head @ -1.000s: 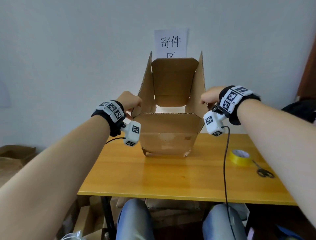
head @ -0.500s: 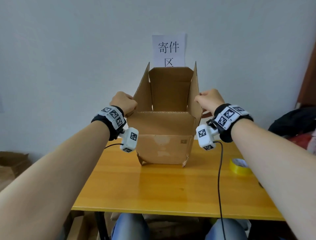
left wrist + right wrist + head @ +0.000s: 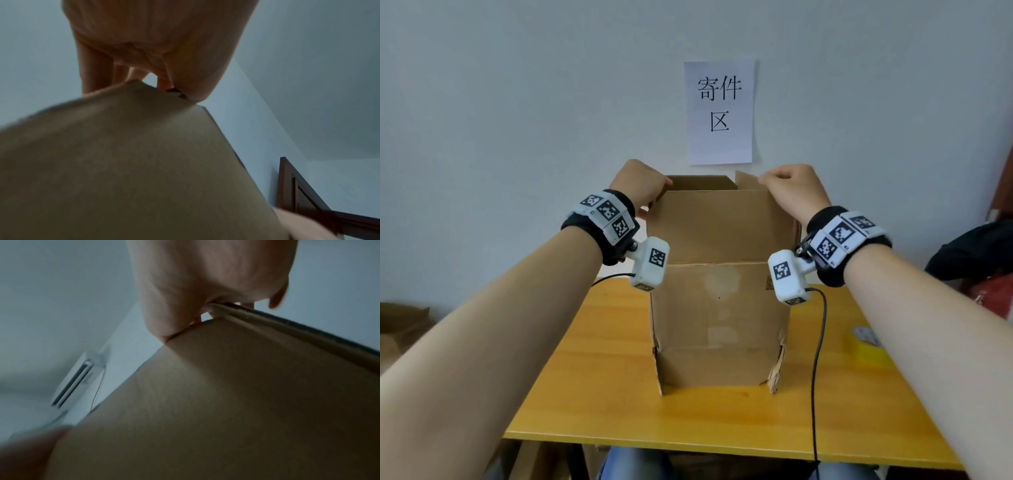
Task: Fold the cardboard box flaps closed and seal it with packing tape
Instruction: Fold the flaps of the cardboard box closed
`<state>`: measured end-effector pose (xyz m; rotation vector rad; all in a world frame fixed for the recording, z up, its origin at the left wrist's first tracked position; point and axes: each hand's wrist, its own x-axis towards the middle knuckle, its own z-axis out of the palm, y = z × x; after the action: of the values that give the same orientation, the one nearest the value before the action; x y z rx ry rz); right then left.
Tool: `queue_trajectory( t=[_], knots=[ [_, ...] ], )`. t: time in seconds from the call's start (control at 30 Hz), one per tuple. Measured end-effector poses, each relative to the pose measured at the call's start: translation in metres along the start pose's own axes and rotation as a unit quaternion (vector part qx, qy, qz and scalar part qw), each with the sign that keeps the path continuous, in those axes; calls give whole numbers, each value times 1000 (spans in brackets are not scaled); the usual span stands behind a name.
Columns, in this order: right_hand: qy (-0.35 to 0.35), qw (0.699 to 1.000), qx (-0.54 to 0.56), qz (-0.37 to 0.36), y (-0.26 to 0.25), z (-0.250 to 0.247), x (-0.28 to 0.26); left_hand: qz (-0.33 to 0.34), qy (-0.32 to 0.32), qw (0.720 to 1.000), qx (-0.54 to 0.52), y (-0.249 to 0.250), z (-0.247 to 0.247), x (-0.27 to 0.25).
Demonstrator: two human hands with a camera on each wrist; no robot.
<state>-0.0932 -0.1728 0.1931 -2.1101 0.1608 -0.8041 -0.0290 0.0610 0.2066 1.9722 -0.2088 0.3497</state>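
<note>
A brown cardboard box stands upright on the yellow wooden table, its near top flap raised toward me. My left hand grips the flap's upper left corner, and my right hand grips its upper right corner along with a side flap. In the left wrist view my left hand curls over the cardboard edge. The right wrist view has my right hand pinching the box edges. A yellow tape roll lies on the table at right, partly behind my right forearm.
A white paper sign hangs on the wall behind the box. Dark and red fabric sits at the far right. Cardboard lies on the floor at left. A cable trails from my right wrist across the table.
The box has tipped upright. Both hands have risen from its sides to the top corners of the near flap. The side flaps that stood spread have come inward.
</note>
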Motion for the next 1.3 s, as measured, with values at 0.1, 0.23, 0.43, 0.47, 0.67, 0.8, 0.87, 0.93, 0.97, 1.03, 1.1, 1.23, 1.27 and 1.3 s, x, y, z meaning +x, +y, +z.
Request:
queue_trajectory(
  t=[0.1, 0.23, 0.43, 0.47, 0.67, 0.8, 0.87, 0.93, 0.97, 1.03, 1.1, 1.23, 1.27, 1.3],
  knots=[
    [75, 974, -200, -71, -2, 6, 3, 17, 16, 1000, 11, -3, 4, 7],
    [68, 971, -126, -189, -21, 15, 1, 25, 53, 998, 13, -8, 7, 15],
    [-40, 928, -257, -268, -28, 39, -8, 57, 82, 995, 20, -10, 18, 29],
    [-39, 920, -289, -262, -27, 41, -4, 53, 73, 996, 22, -9, 20, 33],
    [-99, 938, -307, -130, 0, 53, 29, 51, 24, 998, 1, -10, 26, 48],
    [-122, 940, -298, -113, 11, 67, 33, 38, 8, 999, 25, -12, 30, 49],
    [-147, 942, -276, -123, 8, 72, 32, 33, 7, 999, 16, -12, 32, 46],
    [-187, 943, -253, -111, 2, 76, 29, 29, 10, 1000, 4, -11, 33, 43],
    [-206, 940, -251, -104, -1, 78, 26, 26, 9, 1000, 1, -10, 32, 41],
    [-252, 932, -244, -90, -3, 84, 20, 20, 1, 1000, 3, -8, 31, 36],
    [-317, 923, -207, -68, -1, 87, 13, 15, -24, 1000, 11, -6, 28, 30],
    [-409, 899, -142, -67, -3, 81, 7, -12, -67, 997, 27, 2, 20, 21],
    [-427, 890, -137, -81, -8, 79, 5, -22, -78, 996, 30, 4, 18, 20],
    [-438, 885, -129, -92, -13, 79, 3, -30, -92, 995, 35, 8, 18, 18]
  ],
)
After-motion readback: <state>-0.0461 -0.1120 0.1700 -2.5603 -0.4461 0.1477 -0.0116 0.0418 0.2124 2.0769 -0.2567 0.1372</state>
